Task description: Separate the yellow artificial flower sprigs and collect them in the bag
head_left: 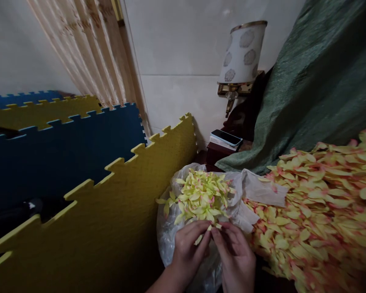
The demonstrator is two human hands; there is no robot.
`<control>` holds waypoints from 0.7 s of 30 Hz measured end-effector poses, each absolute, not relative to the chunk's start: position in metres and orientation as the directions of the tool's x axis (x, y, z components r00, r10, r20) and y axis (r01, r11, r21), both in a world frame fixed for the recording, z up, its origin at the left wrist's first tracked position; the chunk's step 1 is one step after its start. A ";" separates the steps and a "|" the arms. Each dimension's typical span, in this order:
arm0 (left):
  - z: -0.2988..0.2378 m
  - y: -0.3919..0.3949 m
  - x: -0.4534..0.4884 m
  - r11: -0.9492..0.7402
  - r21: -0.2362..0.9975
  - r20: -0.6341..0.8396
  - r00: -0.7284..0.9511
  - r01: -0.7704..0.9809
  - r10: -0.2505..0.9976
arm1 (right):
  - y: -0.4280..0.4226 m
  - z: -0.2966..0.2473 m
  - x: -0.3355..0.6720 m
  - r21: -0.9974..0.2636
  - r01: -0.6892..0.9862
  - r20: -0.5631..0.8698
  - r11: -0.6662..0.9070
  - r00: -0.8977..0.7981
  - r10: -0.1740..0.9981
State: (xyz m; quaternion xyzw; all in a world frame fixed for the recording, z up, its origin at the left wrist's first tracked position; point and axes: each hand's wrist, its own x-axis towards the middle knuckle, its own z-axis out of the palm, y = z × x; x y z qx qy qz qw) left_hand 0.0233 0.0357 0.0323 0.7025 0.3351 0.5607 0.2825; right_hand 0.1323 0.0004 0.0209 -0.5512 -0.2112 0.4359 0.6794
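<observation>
My left hand (pixel 191 243) and my right hand (pixel 233 254) meet at the fingertips, low in the middle of the view. Both pinch a small yellow-green artificial flower (pixel 212 226), mostly covered by the fingers. Just beyond them, a heap of yellow-green artificial flowers (pixel 201 191) with pink tips rests on a clear plastic bag (pixel 167 232). To the right of my right hand spreads a much larger pile of yellow and pink petal pieces (pixel 317 215). White bag handles (pixel 264 189) lie between the two heaps.
Yellow foam mat (pixel 116 219) and blue foam mat (pixel 64 158) stand on edge at the left. A phone (pixel 226 137) lies on a dark nightstand (pixel 216 152) below a wall lamp (pixel 244 53). Green fabric (pixel 317 81) hangs at the right, a beige curtain (pixel 85 44) at the left.
</observation>
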 end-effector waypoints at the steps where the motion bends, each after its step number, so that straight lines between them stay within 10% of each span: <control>1: 0.031 0.035 0.024 -0.555 0.821 0.543 0.113 0.137 0.832 | 0.001 0.023 0.132 -0.925 -0.380 -0.215 0.008 0.541 0.813; 7: 0.031 0.035 0.030 -0.069 0.992 0.067 -0.018 -0.104 0.998 | 0.007 0.031 0.132 -0.883 -0.469 -0.277 0.030 0.571 0.773; 13: 0.035 0.056 0.010 0.078 0.832 -0.235 -0.221 -0.549 0.947 | 0.013 0.055 0.162 -0.852 -0.415 -0.134 0.319 0.762 0.634; 18: 0.039 0.065 -0.008 0.059 0.822 -0.235 -0.241 -0.567 0.942 | 0.044 0.083 0.182 -0.877 0.052 0.266 0.477 0.880 0.394; 21: 0.044 0.060 -0.004 0.112 0.850 -0.215 -0.145 -0.515 0.966 | 0.072 0.086 0.176 -0.806 0.401 0.584 0.436 0.659 0.473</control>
